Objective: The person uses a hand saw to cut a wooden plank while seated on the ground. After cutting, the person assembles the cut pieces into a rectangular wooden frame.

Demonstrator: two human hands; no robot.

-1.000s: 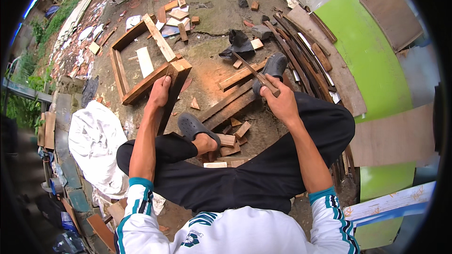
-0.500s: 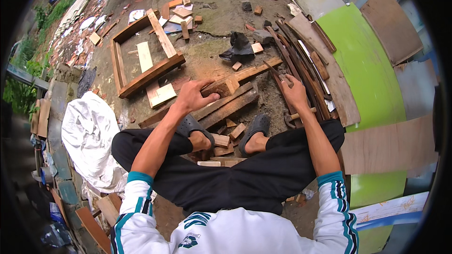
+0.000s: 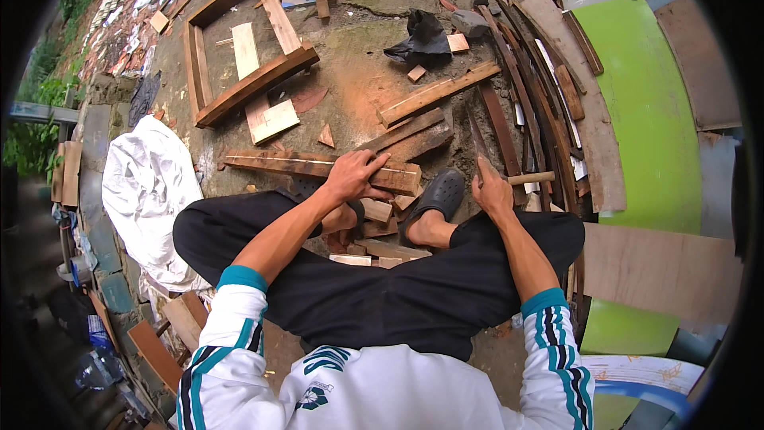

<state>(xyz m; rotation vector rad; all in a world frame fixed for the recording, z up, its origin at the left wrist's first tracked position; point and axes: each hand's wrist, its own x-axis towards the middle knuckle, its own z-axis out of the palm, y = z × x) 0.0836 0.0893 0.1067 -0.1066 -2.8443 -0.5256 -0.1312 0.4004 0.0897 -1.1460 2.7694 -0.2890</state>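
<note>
My left hand (image 3: 356,176) is closed over the right part of a thick wooden beam (image 3: 286,162), thumb and fingers bent round its edges. The beam lies crosswise in front of my shins, its pale cut end facing right. In my right hand (image 3: 493,189) is a handsaw (image 3: 477,132), its narrow dark blade pointing away from me; the grip is hidden. Beside that hand sticks out a light wooden handle (image 3: 532,178), probably a hammer's, its head out of sight. Just beyond the beam lie a dark timber (image 3: 414,144) and a longer, lighter plank (image 3: 440,94).
A wooden frame (image 3: 259,86) lies at the far left. Dark strips (image 3: 529,99) are piled on the right beside a green panel (image 3: 637,103). Offcuts (image 3: 377,210) lie between my feet. A white sack (image 3: 151,199) is at left, black plastic (image 3: 419,40) ahead.
My left hand has drawn the beam nearer, off the plank and timber, and turned it more crosswise. The handsaw in my right hand has come closer to me. My view has tipped down.
</note>
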